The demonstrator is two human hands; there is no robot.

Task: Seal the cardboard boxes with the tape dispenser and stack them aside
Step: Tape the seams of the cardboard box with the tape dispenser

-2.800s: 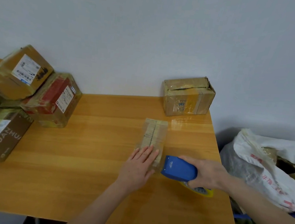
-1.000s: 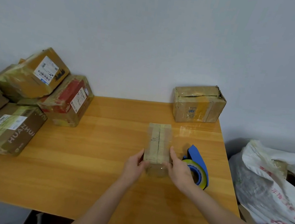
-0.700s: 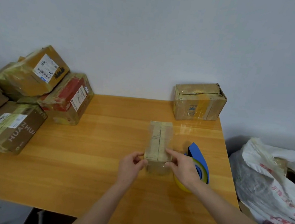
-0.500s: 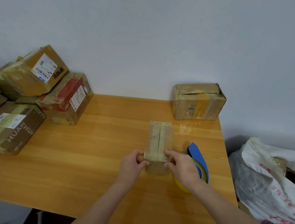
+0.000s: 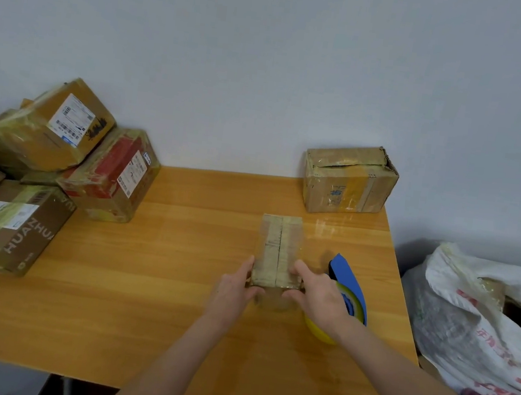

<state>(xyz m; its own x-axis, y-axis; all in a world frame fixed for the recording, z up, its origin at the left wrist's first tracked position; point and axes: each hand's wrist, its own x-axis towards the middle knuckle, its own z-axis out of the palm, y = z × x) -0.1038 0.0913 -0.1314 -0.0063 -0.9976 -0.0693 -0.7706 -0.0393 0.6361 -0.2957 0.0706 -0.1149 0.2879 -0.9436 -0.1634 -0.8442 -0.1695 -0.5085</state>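
Wooden surface against wall | small box centre, left hand and right hand clasping its near end, likely pressing tape down | tape dispenser parked beside, right | sealed boxes stacked far left

1. Small taped box lies on the desk; the left hand and right hand grip its near end from either side.
2. Tape dispenser, blue with a yellow roll, stands just behind the right hand, touching the desk.
3. Another cardboard box sits well beyond the right hand, against the wall.
4. Stacked boxes lie far off the left hand's side.
5. White sack rests beyond the right forearm, off the desk.
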